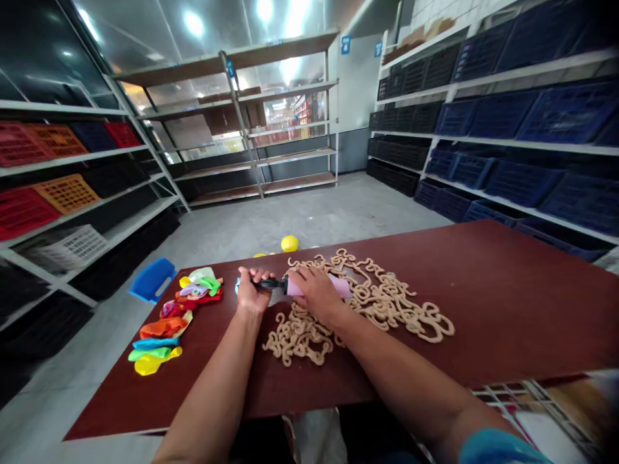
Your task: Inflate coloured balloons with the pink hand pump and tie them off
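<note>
Level above the table, a balloon hand pump [341,287] with a pale pink barrel and black end parts is held between both hands. My left hand [254,291] is closed round its black end. A bit of light blue [237,286] shows beside that hand, too small to make out. My right hand [313,290] wraps over the pink barrel. Under and beyond the pump lies a spread pile of tan, curly, rope-like pieces [387,299]. Left of my hands, several limp balloons [162,327] in yellow, green, blue, orange, red and white lie in a row.
The dark red table [507,290] stretches to the right. A yellow ball-like thing [289,243] shows past its far edge. A blue chair [153,280] stands at the left corner. Shelves with red crates [29,212] and blue crates [556,113] flank the grey floor [309,216].
</note>
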### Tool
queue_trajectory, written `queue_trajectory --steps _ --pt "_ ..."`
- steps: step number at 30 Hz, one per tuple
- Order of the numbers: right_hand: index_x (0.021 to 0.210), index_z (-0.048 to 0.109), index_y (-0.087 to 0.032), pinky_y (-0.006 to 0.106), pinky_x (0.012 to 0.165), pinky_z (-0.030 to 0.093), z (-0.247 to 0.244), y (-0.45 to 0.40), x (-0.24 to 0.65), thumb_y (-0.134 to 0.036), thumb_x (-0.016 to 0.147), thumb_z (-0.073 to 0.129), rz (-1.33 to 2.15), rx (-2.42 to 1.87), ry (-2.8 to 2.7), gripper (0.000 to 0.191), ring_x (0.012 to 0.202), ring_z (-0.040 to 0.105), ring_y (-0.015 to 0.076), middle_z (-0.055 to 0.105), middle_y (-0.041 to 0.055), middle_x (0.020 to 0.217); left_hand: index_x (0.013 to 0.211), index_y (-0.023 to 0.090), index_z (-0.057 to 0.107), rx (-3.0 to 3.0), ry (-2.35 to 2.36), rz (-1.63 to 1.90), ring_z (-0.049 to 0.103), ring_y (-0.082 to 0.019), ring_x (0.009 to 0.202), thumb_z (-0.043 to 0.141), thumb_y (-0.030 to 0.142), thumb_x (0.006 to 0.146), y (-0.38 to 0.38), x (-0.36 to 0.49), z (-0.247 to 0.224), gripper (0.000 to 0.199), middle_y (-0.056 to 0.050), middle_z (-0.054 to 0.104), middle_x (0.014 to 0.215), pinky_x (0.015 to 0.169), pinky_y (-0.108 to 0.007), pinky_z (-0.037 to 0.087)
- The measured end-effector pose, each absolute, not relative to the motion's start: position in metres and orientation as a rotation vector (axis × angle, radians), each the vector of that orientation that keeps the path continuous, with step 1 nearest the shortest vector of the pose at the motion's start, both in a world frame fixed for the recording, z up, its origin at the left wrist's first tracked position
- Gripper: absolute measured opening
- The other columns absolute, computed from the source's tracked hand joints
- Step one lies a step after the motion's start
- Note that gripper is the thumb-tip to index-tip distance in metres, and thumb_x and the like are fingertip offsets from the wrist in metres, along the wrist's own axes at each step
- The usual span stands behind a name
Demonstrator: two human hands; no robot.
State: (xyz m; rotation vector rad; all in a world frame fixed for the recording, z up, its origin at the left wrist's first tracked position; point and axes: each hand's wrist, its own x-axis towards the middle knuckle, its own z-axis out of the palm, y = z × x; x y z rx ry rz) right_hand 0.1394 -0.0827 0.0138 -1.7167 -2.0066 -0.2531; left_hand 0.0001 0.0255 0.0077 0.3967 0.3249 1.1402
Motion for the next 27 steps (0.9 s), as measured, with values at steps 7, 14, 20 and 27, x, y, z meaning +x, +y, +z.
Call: queue_trajectory --steps 7,14,20,27 --pt "0.121 0.040 -0.020 0.040 0.087 0.030 0.009 -0.084 0.152 -0.037 0.068 0.067 -0.318 -1.966 -1.780 0.062 0.100 0.045 0.0252 0.053 0.0109 0.108 0.052 0.018 0.018 0.418 0.283 1.302 0.032 -0.010 0.040 0.037 0.045 0.084 0.032 -0.015 0.037 0.047 0.005 0.022 0.042 0.049 -0.028 0.037" --pt "0.101 0.048 -0.021 0.032 0.080 0.037 0.000 -0.075 0.161 -0.034 0.065 0.067 -0.231 -1.915 -1.792 0.043 0.094 0.049 0.0216 0.056 0.0059 0.099 0.055 0.019 0.019 0.480 0.497 1.418 0.030 -0.010 0.035 0.038 0.039 0.085 0.022 -0.016 0.067 0.040 0.006 0.022 0.040 0.045 -0.026 0.034" --pt "0.102 0.048 -0.020 0.031 0.078 0.038 -0.002 -0.072 0.161 -0.033 0.069 0.061 -0.139 -1.935 -1.734 0.039 0.095 0.051 0.0213 0.056 0.0070 0.101 0.057 0.020 0.017 0.545 0.625 1.472 0.026 -0.009 0.033 0.040 0.036 0.082 0.034 -0.027 0.106 0.038 0.007 0.020 0.039 0.040 -0.025 0.029" --pt "0.104 0.048 -0.021 0.029 0.074 0.038 -0.002 -0.070 0.160 -0.040 0.071 0.059 -0.017 -1.951 -1.710 0.040 0.091 0.054 0.0203 0.058 0.0073 0.099 0.057 0.019 0.014 0.670 0.632 1.497 0.024 -0.008 0.031 0.039 0.030 0.081 0.048 -0.055 0.149 0.037 0.007 0.017 0.038 0.037 -0.023 0.026"
